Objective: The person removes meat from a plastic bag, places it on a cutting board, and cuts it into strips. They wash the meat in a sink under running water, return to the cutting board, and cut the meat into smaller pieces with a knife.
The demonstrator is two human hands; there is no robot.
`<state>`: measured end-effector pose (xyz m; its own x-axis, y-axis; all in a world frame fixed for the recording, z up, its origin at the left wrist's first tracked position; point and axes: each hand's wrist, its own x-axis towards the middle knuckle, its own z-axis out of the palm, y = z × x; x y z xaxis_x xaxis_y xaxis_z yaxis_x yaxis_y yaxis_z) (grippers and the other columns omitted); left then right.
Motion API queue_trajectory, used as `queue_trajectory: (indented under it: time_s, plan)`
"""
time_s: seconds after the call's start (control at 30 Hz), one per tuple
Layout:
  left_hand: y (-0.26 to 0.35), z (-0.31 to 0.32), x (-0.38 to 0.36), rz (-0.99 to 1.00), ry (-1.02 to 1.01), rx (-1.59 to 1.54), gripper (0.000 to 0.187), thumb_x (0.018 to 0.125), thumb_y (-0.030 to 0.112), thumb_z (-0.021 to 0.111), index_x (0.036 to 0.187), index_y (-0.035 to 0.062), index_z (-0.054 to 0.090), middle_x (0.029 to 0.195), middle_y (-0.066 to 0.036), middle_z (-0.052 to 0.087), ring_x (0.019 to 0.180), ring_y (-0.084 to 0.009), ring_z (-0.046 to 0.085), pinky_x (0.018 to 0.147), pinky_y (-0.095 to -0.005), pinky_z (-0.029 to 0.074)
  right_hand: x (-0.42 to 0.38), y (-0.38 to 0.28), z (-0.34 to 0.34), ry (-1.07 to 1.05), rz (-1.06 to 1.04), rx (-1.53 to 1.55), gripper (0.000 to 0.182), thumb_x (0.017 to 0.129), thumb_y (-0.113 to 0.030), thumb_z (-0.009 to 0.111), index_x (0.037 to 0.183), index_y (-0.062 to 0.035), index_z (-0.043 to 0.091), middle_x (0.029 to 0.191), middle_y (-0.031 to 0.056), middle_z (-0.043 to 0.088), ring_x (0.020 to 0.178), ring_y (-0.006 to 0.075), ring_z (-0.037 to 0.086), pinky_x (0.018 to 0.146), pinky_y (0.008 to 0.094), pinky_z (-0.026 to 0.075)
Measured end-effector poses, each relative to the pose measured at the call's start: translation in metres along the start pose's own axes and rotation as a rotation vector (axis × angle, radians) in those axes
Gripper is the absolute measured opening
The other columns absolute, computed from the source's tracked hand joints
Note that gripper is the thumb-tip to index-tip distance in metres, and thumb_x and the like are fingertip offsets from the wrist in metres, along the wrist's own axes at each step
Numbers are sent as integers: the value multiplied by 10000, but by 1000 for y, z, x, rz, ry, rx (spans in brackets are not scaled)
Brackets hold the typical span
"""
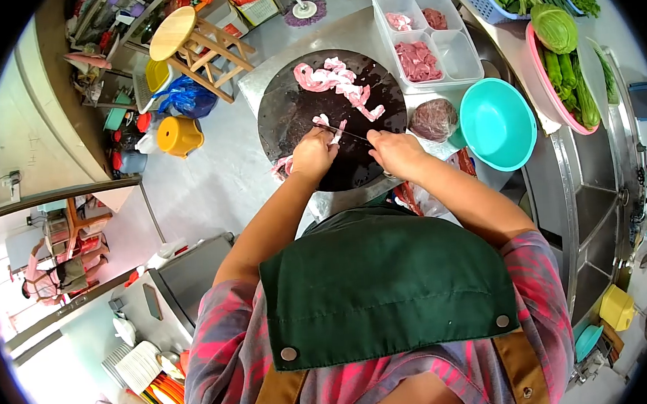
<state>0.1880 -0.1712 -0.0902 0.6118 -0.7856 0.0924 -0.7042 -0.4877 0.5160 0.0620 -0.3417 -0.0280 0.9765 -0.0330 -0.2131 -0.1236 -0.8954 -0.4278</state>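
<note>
- Left hand (315,153): positioned over the left part of the board; fingers bent and grasping a pale pink meat strip (339,132).
- Right hand (397,153): positioned over the near right part of the board; closed around the handle of a knife (352,135).
- Knife: the thin blade extends left from the right hand toward the fingertips of the left hand, at the meat strip. Exact contact between edge and meat is too small to tell.
- Round board (287,93): dark, wet surface; set on a metal table (256,76) in front of the person.
- Meat strip: located near the middle of the board, between the two hands.
- Meat pieces (340,81): pink and white, lying in a loose winding row on the far part of the board, apart from both hands.
- Further meat (283,167): located at the near left edge of the board, beside the left forearm.
- Divided container (456,46): clear plastic, located far right of the board. The near left compartment holds pink meat slices (416,61); both far compartments also hold meat.
- Wrapped dark red item (434,120): located just right of the board.
- Turquoise bowl (498,125): located right of the wrapped item.
- Pink basin (533,45): located farther right; holds green vegetables (568,80).
</note>
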Motion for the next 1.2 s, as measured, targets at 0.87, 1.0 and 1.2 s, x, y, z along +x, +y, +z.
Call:
queue_trajectory:
  time_s: [0.87, 1.0, 1.2]
  plan:
    - [17, 1, 61, -274, -37, -181, 409, 600, 199, 750, 947, 48, 595, 835, -146, 630, 827, -290, 613, 723, -373, 478, 0, 28, -10, 128, 331, 208, 263, 850, -223, 542, 980, -15, 446, 859, 217, 614, 826, 381, 594, 713, 461, 462]
    - [15, -10, 39, -309, -105, 27, 496, 583, 269, 773, 996, 100, 558, 888, -103, 605, 937, -279, 548, 776, -379, 455, -7, 27, -7, 212, 319, 211, 266, 850, -230, 543, 941, -10, 425, 840, 227, 610, 823, 399, 586, 696, 472, 461]
    - [19, 2, 18, -132, -64, 99, 196, 674, 263, 692, 652, 79, 631, 806, -93, 614, 817, -304, 566, 698, -383, 468, -12, 15, -3, 183, 76, 54, 223, 831, -183, 547, 945, -16, 452, 844, 177, 585, 789, 342, 613, 657, 419, 488]
